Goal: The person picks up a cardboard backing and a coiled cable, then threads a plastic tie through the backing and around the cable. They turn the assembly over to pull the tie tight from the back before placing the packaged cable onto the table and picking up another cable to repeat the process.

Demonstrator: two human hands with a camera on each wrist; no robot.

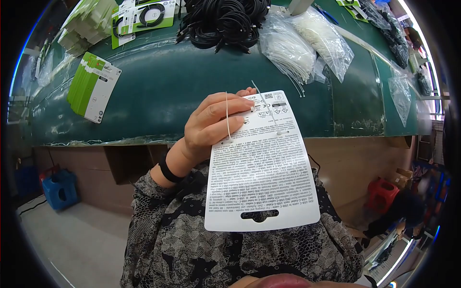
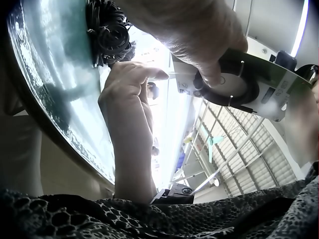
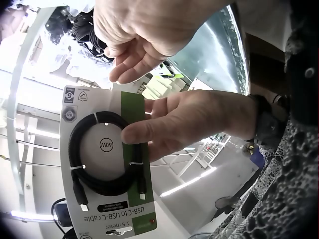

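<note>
Your left hand (image 1: 211, 126) comes up from 7 o'clock, forearm raised and wrist bent. It holds the card (image 1: 261, 177) upright in front of your chest, printed back toward you, hang slot at 6 o'clock.

Grip: four fingers curl across the back at the card's 10 o'clock corner. The right wrist view shows the thumb pressed on the front, over the coiled cable (image 3: 73, 147) strapped there. A white tie (image 1: 227, 117) lies across those fingers and runs down into a hole in the card.

Your right hand (image 3: 149, 30) sits behind the card's top edge, at 12 o'clock of the card, fingers bent and bunched toward it. Only its fingertips show over the edge in the head view. Cannot tell whether it has hold of anything.

The card is clear of the table (image 1: 158, 91), which lies beyond at 12 o'clock. On it: cable pile (image 1: 223, 21) at 12, bags (image 1: 307, 43) of ties at 1, stack (image 1: 93, 86) of cards at 10.
</note>
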